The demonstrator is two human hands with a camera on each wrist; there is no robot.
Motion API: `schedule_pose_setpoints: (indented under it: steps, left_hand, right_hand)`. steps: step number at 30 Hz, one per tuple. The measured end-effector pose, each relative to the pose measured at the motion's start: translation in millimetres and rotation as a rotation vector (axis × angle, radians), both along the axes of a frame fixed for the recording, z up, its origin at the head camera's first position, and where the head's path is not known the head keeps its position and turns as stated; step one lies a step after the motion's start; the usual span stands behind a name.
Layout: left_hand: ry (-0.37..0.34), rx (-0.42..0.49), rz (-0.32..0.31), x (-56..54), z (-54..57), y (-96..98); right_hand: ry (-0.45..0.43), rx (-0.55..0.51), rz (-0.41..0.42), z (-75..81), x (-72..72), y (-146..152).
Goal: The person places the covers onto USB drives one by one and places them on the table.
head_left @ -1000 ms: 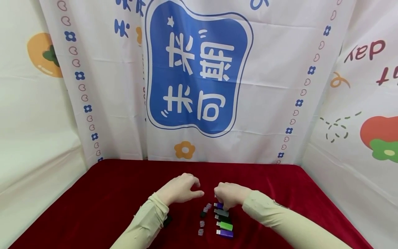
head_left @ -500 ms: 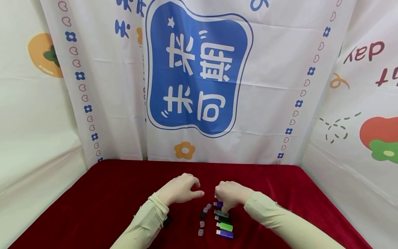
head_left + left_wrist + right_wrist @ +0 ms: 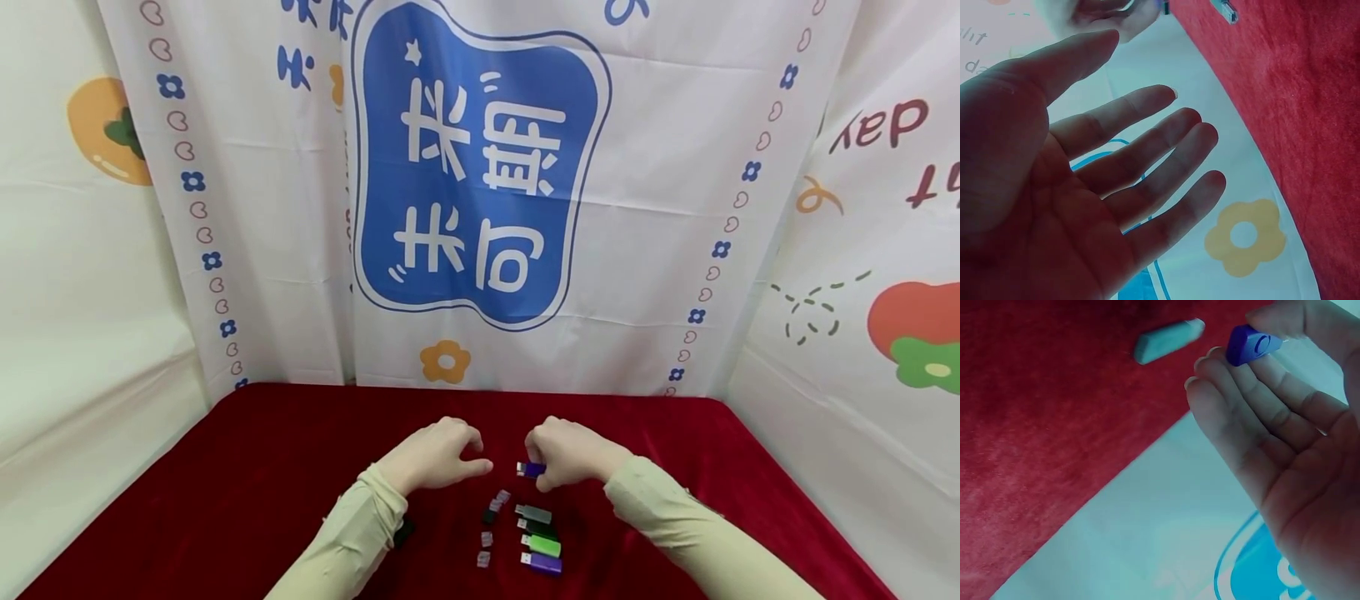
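My right hand [image 3: 573, 452] pinches a purple-blue USB flash drive [image 3: 532, 470] between thumb and fingers, its metal plug pointing left. In the right wrist view the same purple-blue USB flash drive [image 3: 1249, 345] sits at the fingertips, and a grey-looking drive [image 3: 1169, 341] lies on the cloth beyond. Closer to me, a column holds a grey drive [image 3: 533, 513], a black one [image 3: 537, 529], a green one [image 3: 542, 546] and a purple one [image 3: 542, 564]. My left hand [image 3: 442, 454] hovers with relaxed fingers, holding nothing; its palm [image 3: 1054, 187] shows in the left wrist view.
Several small clear pieces [image 3: 487, 539] and a small dark piece [image 3: 489, 517] form a column left of the drives. A dark object [image 3: 403, 533] lies by the left sleeve, partly hidden. Red cloth [image 3: 300, 450] covers the table; white printed curtains [image 3: 637, 333] surround it.
My right hand has moved away from me and slightly right. The purple-blue drive, earlier partly under that hand above the grey one, is now farther away in its grip. My left hand stays put.
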State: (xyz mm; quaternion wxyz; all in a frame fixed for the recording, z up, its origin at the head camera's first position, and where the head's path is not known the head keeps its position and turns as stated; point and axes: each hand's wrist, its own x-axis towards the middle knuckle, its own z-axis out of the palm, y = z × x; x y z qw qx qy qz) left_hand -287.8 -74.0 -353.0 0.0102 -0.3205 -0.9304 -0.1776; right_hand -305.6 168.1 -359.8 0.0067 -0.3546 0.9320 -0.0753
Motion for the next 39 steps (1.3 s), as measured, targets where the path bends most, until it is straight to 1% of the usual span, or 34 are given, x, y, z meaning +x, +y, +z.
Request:
schedule_pose_setpoints:
  steps: [3, 7, 11, 15, 19, 22, 26, 28, 35, 39]
  left_hand:
    - [0.000, 0.000, -0.001, -0.6, -0.6, 1.1]
    - [-0.011, -0.007, -0.006, -1.4, -2.4, 3.3]
    - [-0.037, -0.005, -0.029, -2.4, -4.9, 5.6]
    - [-0.033, -0.004, -0.032, -3.6, -6.0, 5.4]
    - [-0.001, 0.001, -0.029, -5.3, -5.1, 4.1]
    - [0.016, 0.017, -0.043, -6.3, -5.6, 4.5]
    - [0.021, 0.032, -0.061, -6.6, -10.2, 7.4]
    - [0.026, 0.032, -0.066, -6.8, -12.6, 9.5]
    - [0.051, 0.024, -0.096, -6.9, -15.1, 14.5]
    - [0.073, 0.014, -0.091, -5.7, -14.9, 14.3]
  right_hand:
    - [-0.001, -0.080, 0.019, 7.3, 2.5, 5]
    - [0.023, -0.187, 0.041, 15.6, 10.5, 13]
    - [0.057, -0.254, 0.042, 20.0, 19.6, 20]
    - [0.080, -0.278, 0.042, 21.1, 24.8, 24]
    - [0.091, -0.307, 0.043, 19.3, 26.0, 30]
    - [0.088, -0.323, 0.039, 13.7, 25.5, 35]
    - [0.078, -0.319, 0.032, 2.9, 22.8, 43]
    - [0.079, -0.316, 0.028, 0.1, 21.5, 46]
    - [0.093, -0.317, 0.023, 3.8, 21.3, 53]
    - [0.094, -0.318, 0.027, 5.8, 20.5, 51]
